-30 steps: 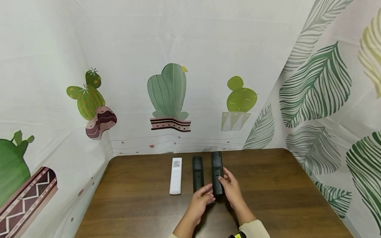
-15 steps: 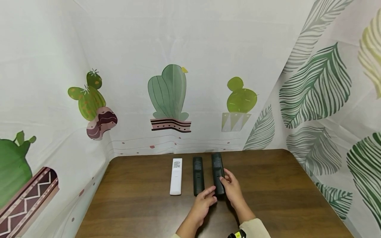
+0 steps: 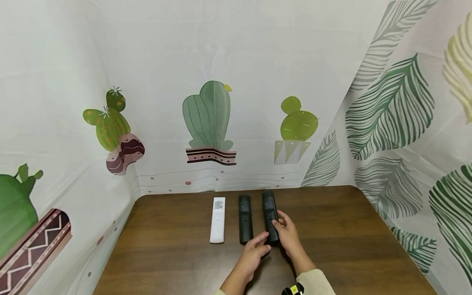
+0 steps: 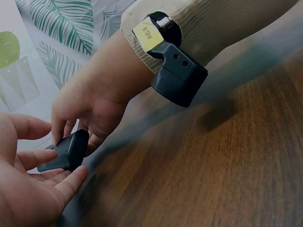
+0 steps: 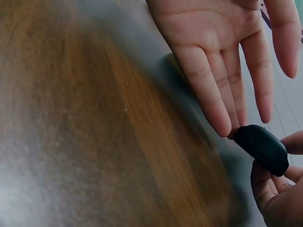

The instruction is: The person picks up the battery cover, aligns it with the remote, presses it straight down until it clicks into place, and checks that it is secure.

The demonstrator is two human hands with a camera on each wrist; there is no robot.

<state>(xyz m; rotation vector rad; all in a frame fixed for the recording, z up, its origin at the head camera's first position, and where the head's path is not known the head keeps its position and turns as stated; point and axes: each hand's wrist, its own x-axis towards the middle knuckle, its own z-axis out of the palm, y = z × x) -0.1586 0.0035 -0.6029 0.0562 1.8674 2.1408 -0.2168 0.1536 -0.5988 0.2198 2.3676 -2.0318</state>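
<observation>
Three remote controls lie side by side, back up, on the brown table. The rightmost black remote control [image 3: 271,217] tilts slightly, its near end to the right. My right hand [image 3: 289,237] grips it from the right, thumb on top; the right wrist view shows its dark near end [image 5: 262,149] between thumb and fingers. My left hand [image 3: 250,255] reaches its near end from the left with fairly straight fingers [image 4: 71,187], close to or touching the edge. The middle black remote control [image 3: 245,219] and the white remote control [image 3: 218,221], with a printed label, lie further left.
The wooden table [image 3: 166,246] ends at a back edge against a white cloth [image 3: 250,53] printed with cacti and leaves. A dark wrist device [image 4: 180,75] with a yellow label sits on my right sleeve.
The rightmost remote's near end has swung slightly right, and it has come a little towards me. My left hand has moved right, uncovering the middle remote's near end.
</observation>
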